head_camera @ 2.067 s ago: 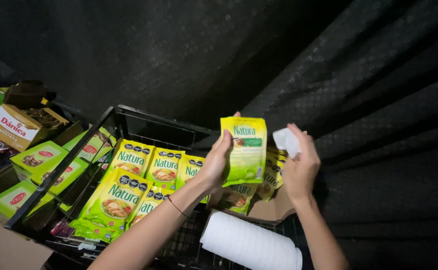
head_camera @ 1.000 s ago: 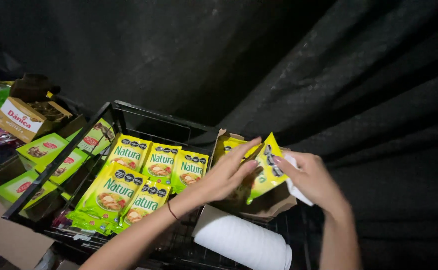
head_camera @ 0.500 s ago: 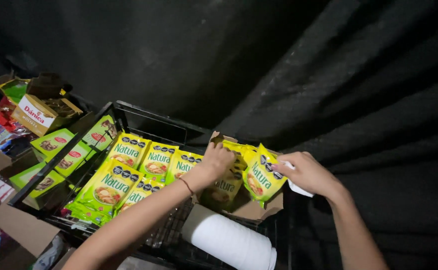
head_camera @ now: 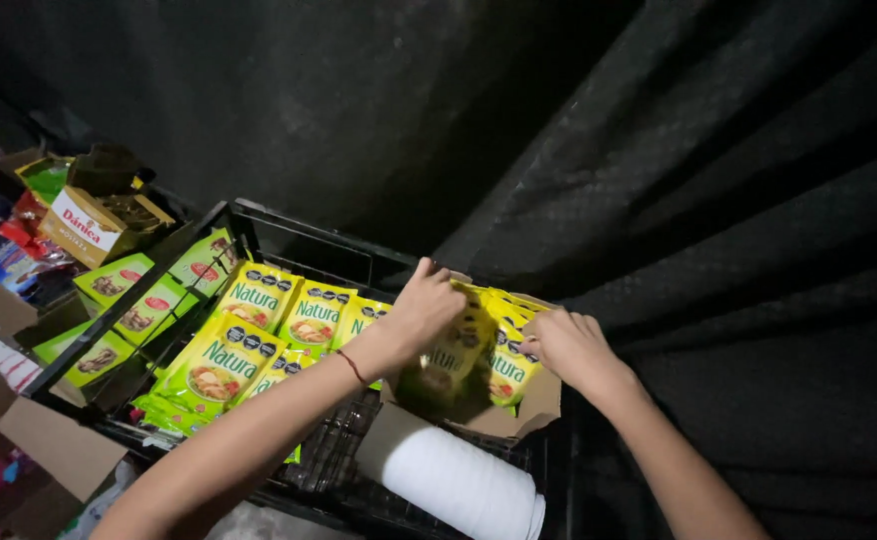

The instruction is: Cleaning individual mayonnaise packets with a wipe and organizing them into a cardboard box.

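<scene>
- The left hand (head_camera: 429, 305) reaches into a cardboard box (head_camera: 524, 415) and closes over the top of a yellow-green pouch (head_camera: 456, 352) standing in it — fingers curled over the pouch's upper edge, thumb side toward the camera.
- A thin red band (head_camera: 355, 367) sits on the left wrist.
- The right hand (head_camera: 566, 345) is at the same box, fingers bent and pinching the top of a second pouch (head_camera: 507, 372), just beside the first; the two hands are near each other but apart.
- More pouches of the same kind stand packed in the box behind these two, their tops showing between the hands.
- The box sits at the right end of a black crate (head_camera: 289, 222), against a dark curtain (head_camera: 659, 150).
- In the crate, left of the box, a spread of matching pouches (head_camera: 229, 350) lies flat, overlapping, faces up.
- A white roll (head_camera: 454, 480) lies on its side just in front of the box, touching its near wall.
- Outside the crate's left rail lie green packets (head_camera: 114, 285) — and farther left a tan carton (head_camera: 94, 228), tilted.
- An open cardboard flap (head_camera: 59, 445) shows at lower left.
</scene>
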